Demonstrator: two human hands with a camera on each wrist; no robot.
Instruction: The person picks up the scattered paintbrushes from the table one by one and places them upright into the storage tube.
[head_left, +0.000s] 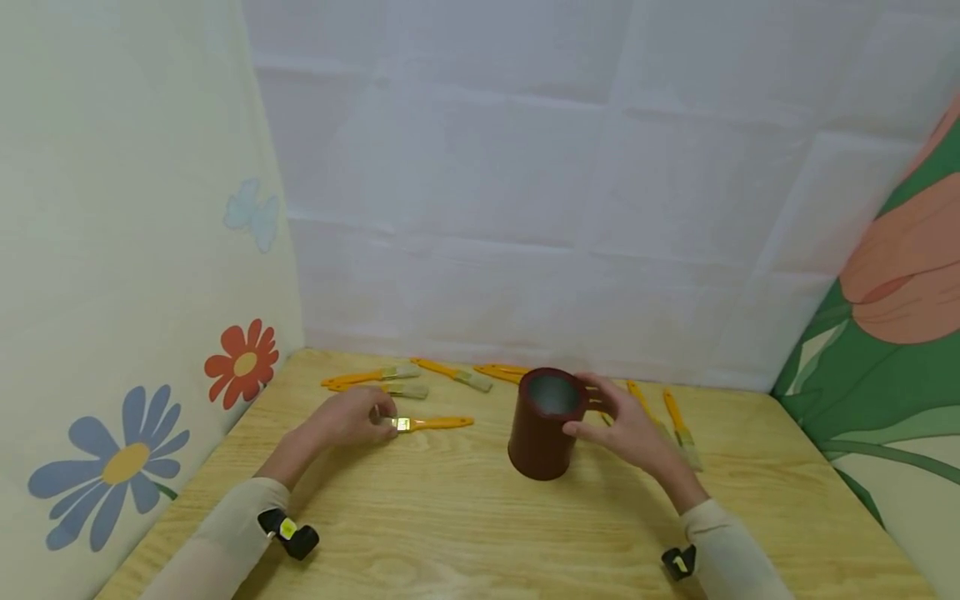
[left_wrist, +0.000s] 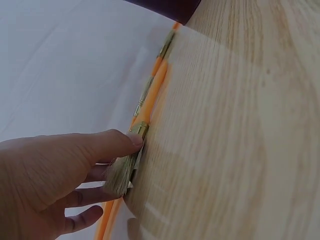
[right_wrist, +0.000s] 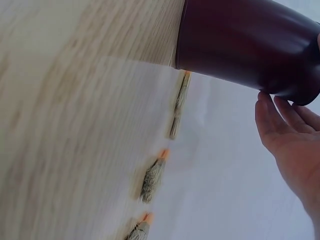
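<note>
Left hand (head_left: pixel 347 419) pinches brush (head_left: pixel 427 423); right hand (head_left: pixel 628 427) touches cup (head_left: pixel 545 423).

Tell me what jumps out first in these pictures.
A dark red cup stands upright mid-table, with the right hand at its side, fingertips near the rim. To its left, the left hand pinches the bristle end of an orange brush lying on the wooden table. More brushes lie scattered along the back wall, and bright flower panels flank the scene.
</note>
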